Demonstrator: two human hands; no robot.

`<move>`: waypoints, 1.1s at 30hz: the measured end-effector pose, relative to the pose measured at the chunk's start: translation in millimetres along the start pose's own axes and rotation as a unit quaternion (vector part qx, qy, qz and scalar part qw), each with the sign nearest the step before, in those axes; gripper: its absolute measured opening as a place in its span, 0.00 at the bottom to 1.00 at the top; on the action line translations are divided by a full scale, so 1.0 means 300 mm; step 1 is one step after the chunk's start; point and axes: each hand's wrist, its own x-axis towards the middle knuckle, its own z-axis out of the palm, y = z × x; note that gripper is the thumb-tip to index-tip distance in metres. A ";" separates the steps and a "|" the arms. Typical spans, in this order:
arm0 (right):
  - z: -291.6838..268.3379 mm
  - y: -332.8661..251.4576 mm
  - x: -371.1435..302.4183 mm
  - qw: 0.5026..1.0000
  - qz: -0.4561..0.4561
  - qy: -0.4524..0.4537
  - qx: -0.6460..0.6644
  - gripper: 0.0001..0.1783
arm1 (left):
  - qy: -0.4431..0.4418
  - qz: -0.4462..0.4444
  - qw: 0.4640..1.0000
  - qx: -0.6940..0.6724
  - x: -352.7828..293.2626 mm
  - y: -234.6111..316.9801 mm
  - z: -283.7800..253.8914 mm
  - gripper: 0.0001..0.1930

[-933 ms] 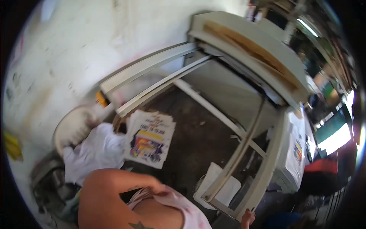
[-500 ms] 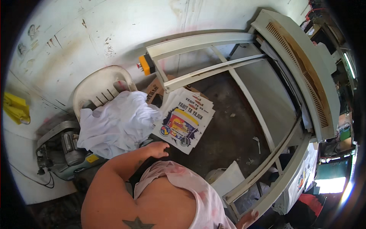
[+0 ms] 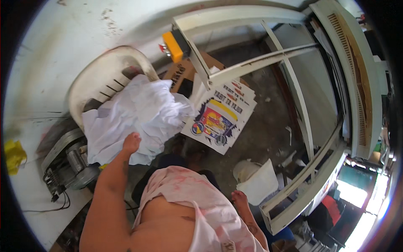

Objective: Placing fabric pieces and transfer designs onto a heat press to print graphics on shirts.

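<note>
A heap of white cloth (image 3: 138,110) lies on a cream plastic chair (image 3: 93,75) at the left. Over the cloth's near side is my left hand (image 3: 132,143), its fingers curled in; whether it grips any fabric is hidden. My right hand (image 3: 239,198) hangs beside a whitish bucket (image 3: 247,172) and a white sheet (image 3: 261,185), apart from the metal frame. Its fingers are bent closed, and nothing shows in them. Right of the cloth rests a stack of printed white sheets (image 3: 218,119), the top one with a colourful design.
A pale metal frame (image 3: 252,69) with a yellow switch box (image 3: 173,45) runs to a vented machine hood (image 3: 357,80). A cardboard box (image 3: 180,75) sits behind the sheets. Left of the chair stands a motor unit (image 3: 75,161) with cables.
My left hand has moved left, from beside the printed sheets to the cloth. My right hand has come up and left, away from the metal frame. The view has shifted.
</note>
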 end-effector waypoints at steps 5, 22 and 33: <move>-0.014 0.077 0.227 0.982 0.060 0.031 -0.175 0.08 | 0.149 0.091 0.943 -0.282 0.177 0.526 -0.184 0.13; 0.450 -0.022 1.085 0.945 0.103 0.225 0.214 0.25 | -0.385 -0.034 0.922 0.024 -0.244 0.429 0.376 0.16; 0.377 -0.174 1.038 0.958 0.024 0.229 0.169 0.15 | -0.247 -0.008 0.969 -0.010 -0.030 0.320 0.300 0.17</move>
